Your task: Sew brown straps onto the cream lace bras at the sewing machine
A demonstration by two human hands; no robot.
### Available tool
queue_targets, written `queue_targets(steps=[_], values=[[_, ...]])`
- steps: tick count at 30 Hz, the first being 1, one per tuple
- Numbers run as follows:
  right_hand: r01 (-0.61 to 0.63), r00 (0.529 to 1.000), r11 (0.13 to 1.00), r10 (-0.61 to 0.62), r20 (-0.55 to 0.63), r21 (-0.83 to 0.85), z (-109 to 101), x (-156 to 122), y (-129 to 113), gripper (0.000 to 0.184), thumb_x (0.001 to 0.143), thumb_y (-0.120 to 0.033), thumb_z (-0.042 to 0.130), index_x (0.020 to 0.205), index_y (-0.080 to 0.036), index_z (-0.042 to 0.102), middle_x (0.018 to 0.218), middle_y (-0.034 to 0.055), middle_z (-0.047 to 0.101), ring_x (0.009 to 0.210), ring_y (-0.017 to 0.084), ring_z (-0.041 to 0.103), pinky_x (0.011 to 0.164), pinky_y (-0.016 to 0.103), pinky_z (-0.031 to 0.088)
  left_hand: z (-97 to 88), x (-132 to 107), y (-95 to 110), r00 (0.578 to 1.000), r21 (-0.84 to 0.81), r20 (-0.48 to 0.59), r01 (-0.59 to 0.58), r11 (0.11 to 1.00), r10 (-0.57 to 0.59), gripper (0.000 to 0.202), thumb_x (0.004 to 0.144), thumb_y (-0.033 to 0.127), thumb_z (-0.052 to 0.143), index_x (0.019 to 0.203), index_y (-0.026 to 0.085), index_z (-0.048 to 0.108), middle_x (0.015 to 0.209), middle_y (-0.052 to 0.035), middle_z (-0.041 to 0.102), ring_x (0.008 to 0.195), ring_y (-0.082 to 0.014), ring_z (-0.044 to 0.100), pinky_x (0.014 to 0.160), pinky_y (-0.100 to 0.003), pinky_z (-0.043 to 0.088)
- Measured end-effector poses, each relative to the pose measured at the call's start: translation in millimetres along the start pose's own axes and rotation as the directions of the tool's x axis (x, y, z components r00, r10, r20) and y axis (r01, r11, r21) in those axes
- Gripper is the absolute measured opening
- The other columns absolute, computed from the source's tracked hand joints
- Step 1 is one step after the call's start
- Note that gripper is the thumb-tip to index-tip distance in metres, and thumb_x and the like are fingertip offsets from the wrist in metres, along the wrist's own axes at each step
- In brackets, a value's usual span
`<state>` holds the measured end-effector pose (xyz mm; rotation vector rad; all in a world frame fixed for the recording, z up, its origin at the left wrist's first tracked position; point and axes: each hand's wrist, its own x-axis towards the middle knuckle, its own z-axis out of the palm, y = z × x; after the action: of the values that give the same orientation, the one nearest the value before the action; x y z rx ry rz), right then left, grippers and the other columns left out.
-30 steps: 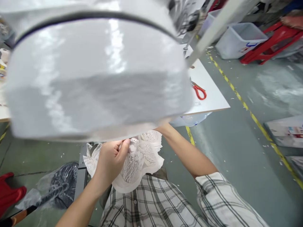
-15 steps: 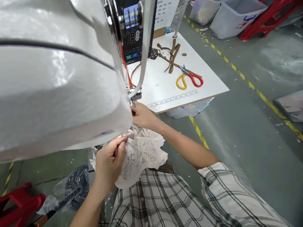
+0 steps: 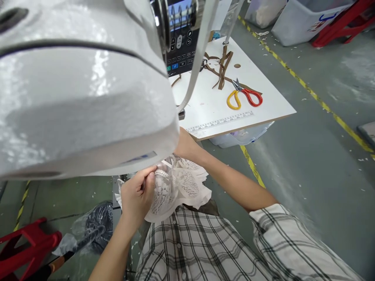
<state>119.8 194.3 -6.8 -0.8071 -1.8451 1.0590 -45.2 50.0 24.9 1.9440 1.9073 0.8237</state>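
Note:
A big white sewing machine head (image 3: 82,97) fills the upper left of the view. Just under its front edge my left hand (image 3: 137,195) pinches a white lace garment piece (image 3: 178,187) that bunches over my lap. My right hand (image 3: 185,146) reaches under the machine at the far side of the lace; its fingers are hidden behind the machine body. My plaid shirt (image 3: 205,249) shows below the lace.
The machine's control panel (image 3: 178,43) is at the top. A white table (image 3: 263,105) carries red-and-yellow scissors (image 3: 244,97), brown straps (image 3: 221,66) and a ruler strip on its front edge. Plastic bins (image 3: 301,17), yellow floor tape, a red stool (image 3: 26,244) and a bagged dark bundle (image 3: 90,226) are around.
The view has swung so the machine no longer hides the table. My left hand keeps its pinch on the lace; my right hand has slid further under the machine.

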Motion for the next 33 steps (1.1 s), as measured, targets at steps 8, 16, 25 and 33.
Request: queue_targets(steps=[8,16,25,33], values=[[-0.010,0.999,1.000,0.009,-0.052,-0.010,4.2,-1.3,-6.9,0.003,0.076,-0.022,0.057,0.075,-0.019,0.056,0.091,0.0052,0.061,0.090,0.021,0.059,0.080,0.034,0.046,3.9,-5.0,-11.9,0.995,-0.002,-0.094,-0.032,0.999,0.031,0.022,0.094,0.024,0.055,0.108,0.022,0.072,0.090,-0.0018,0.077,0.061,-0.0093,0.064,0.057,-0.019,0.046],[-0.092,0.993,0.996,0.092,-0.072,0.000,6.3,-6.7,-15.4,0.008,0.079,-0.026,0.058,0.079,-0.018,0.060,0.095,0.0062,0.063,0.082,0.019,0.058,0.076,0.034,0.045,7.5,-6.0,-17.4,0.992,-0.045,-0.120,-0.054,0.998,0.048,0.023,0.095,0.023,0.054,0.113,0.021,0.068,0.108,-0.0044,0.075,0.090,-0.0147,0.070,0.076,-0.022,0.051],[-0.125,0.992,0.991,0.125,-0.011,-0.043,-0.8,-16.7,-20.6,0.014,0.084,-0.030,0.055,0.075,-0.020,0.056,0.086,0.0038,0.061,0.080,0.019,0.056,0.072,0.032,0.045,14.7,-13.7,1.6,0.887,0.262,-0.238,-0.334,0.905,0.396,0.029,0.084,0.012,0.064,0.114,0.015,0.068,0.109,-0.0143,0.067,0.102,-0.0246,0.061,0.091,-0.039,0.046],[-0.100,0.995,0.986,0.098,-0.023,-0.131,4.6,-16.6,-12.8,0.014,0.087,-0.030,0.053,0.077,-0.020,0.051,0.087,0.0029,0.057,0.077,0.017,0.053,0.069,0.031,0.043,27.2,-20.2,9.4,0.895,0.389,-0.086,-0.374,0.842,0.438,0.045,0.086,0.021,0.066,0.130,0.013,0.059,0.124,-0.0174,0.065,0.112,-0.0285,0.058,0.098,-0.042,0.043]])
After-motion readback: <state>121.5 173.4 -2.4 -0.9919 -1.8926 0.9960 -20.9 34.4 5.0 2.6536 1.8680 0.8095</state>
